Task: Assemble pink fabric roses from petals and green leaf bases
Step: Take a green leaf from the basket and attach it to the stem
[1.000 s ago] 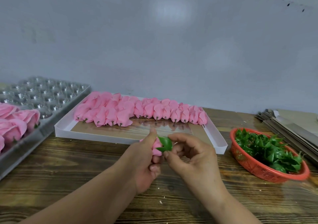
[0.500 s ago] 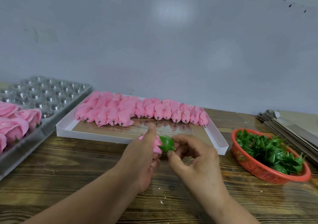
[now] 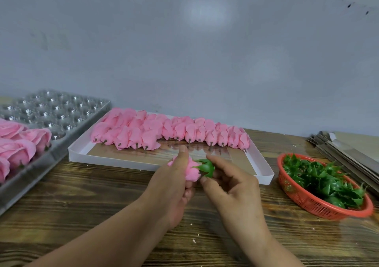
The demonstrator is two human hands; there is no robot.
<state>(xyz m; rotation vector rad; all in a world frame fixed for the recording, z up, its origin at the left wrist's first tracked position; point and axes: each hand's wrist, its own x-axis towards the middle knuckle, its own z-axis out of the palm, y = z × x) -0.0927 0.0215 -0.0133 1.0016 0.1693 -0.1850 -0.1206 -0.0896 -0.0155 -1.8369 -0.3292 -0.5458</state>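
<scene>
Right, both hands meet over the wooden table, just in front of the white tray. Left hand is wrapped around a pink rose, thumb up over the top, fingers curled beneath, petals bulging out between them. Right hand pinches a green leaf base between thumb and forefinger, the other fingers loosely curled. Base touches the rose's end, its pointed tips reaching onto the pink; whether it is fully seated, I cannot tell.

Behind the hands, a long row of pink buds lies across the tray's far side, stubby stems pointing this way. The near half of the tray shows bare brown.

Off to the right, a red basket sits on the table, heaped with green leaf bases. Beyond it, a stack of flat grey card.

Far left, a metal mould tray with rows of round cups, and several finished roses sitting in its near end.
</scene>
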